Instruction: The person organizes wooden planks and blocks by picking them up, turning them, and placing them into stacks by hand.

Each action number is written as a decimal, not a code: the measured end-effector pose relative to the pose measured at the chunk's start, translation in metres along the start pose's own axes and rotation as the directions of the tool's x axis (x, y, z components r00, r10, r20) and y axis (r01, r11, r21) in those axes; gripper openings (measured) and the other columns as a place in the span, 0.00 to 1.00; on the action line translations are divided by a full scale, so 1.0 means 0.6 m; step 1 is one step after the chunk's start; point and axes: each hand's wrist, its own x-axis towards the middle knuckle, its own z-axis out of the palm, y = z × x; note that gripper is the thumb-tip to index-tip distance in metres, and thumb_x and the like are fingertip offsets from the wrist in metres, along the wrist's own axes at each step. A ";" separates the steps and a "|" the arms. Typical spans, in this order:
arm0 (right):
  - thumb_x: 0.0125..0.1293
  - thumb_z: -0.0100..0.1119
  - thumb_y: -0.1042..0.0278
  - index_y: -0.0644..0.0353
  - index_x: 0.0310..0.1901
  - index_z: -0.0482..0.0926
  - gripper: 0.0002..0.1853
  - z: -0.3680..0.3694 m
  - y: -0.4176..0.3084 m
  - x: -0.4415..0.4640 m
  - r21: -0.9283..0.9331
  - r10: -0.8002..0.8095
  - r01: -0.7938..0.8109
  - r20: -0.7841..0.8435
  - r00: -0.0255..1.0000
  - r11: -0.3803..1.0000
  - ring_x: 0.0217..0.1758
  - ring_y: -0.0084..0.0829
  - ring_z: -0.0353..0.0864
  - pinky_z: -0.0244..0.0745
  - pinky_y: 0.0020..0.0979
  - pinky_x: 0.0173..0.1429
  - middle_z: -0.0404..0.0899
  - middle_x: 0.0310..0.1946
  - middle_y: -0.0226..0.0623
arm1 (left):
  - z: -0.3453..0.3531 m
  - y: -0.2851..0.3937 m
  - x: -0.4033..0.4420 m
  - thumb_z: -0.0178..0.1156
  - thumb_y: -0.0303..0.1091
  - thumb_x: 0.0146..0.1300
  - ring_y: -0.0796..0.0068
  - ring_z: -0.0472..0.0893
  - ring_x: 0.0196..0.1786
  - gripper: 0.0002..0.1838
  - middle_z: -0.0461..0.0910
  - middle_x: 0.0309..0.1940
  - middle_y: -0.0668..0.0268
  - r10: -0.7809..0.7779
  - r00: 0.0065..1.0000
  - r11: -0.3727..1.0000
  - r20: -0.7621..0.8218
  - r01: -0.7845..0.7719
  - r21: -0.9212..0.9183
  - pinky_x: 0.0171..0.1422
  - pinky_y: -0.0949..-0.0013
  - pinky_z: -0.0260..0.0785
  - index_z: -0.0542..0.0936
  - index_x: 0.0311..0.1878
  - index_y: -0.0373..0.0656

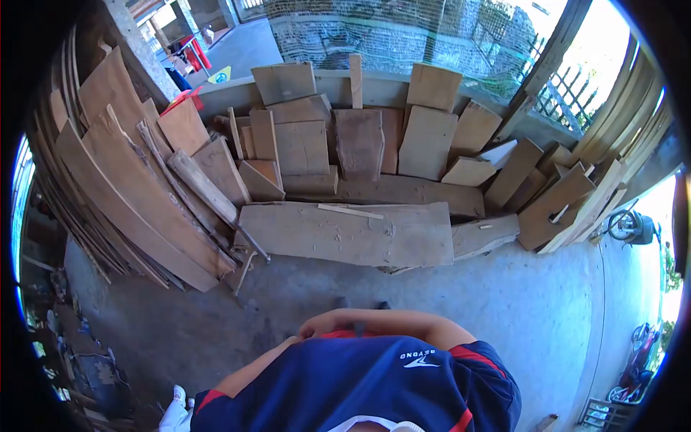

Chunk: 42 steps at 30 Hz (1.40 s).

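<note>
My right hand (321, 325) is in front of my torso, at the end of my right forearm, which crosses from the right. Its fingers look curled inward, and whatever they may hold is hidden. Close beside it, my left hand (291, 340) shows only a small part at the edge of my dark blue shirt (338, 371); its fingers are hidden. The two hands are near each other, and I cannot tell whether they touch. Ahead of them, apart from both, lies a long wide wooden plank (345, 234) with wood scraps on top.
Many boards (360, 144) lean against the low back wall. Tall slabs (144, 194) stand at left, and more planks (558, 205) at right. A thin-legged stand (248, 266) is by the plank's left end. Another person's shoe (179, 394) shows lower left. Motorcycles (633, 367) stand far right.
</note>
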 end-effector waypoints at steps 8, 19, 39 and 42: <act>0.58 0.52 0.56 0.61 0.41 0.65 0.17 0.013 -0.003 0.011 0.220 -0.260 0.242 0.054 0.964 0.945 0.40 0.21 0.63 0.60 0.25 0.45 0.67 0.37 0.28 | -0.003 -0.017 -0.049 0.49 0.42 0.57 0.73 0.75 0.35 0.19 0.75 0.35 0.62 0.252 0.966 0.961 0.063 -0.258 0.098 0.40 0.74 0.68 0.70 0.47 0.39; 0.58 0.41 0.45 0.61 0.25 0.73 0.24 0.009 -0.062 -0.024 -0.377 -0.379 0.232 -0.382 0.843 0.896 0.27 0.47 0.71 0.62 0.38 0.31 0.70 0.19 0.48 | -0.046 0.004 -0.063 0.53 0.36 0.55 0.80 0.73 0.40 0.15 0.75 0.34 0.65 0.533 0.828 0.840 0.175 -0.543 0.013 0.46 0.77 0.65 0.72 0.46 0.41; 0.56 0.46 0.49 0.55 0.15 0.75 0.21 0.030 -0.035 0.069 -0.617 -0.372 -0.135 -0.619 0.691 0.775 0.25 0.45 0.73 0.66 0.40 0.31 0.74 0.17 0.41 | -0.116 -0.053 0.028 0.53 0.36 0.55 0.81 0.72 0.42 0.15 0.75 0.36 0.66 0.439 0.898 0.858 0.010 -0.423 0.291 0.48 0.76 0.64 0.73 0.45 0.41; 0.55 0.47 0.49 0.52 0.19 0.77 0.18 0.031 -0.028 0.071 -0.633 -0.295 -0.245 -0.623 0.724 0.735 0.25 0.42 0.74 0.66 0.40 0.31 0.75 0.18 0.38 | -0.106 -0.070 0.063 0.54 0.36 0.55 0.81 0.72 0.43 0.15 0.75 0.36 0.66 0.435 0.900 0.860 -0.024 -0.408 0.305 0.48 0.76 0.64 0.73 0.45 0.41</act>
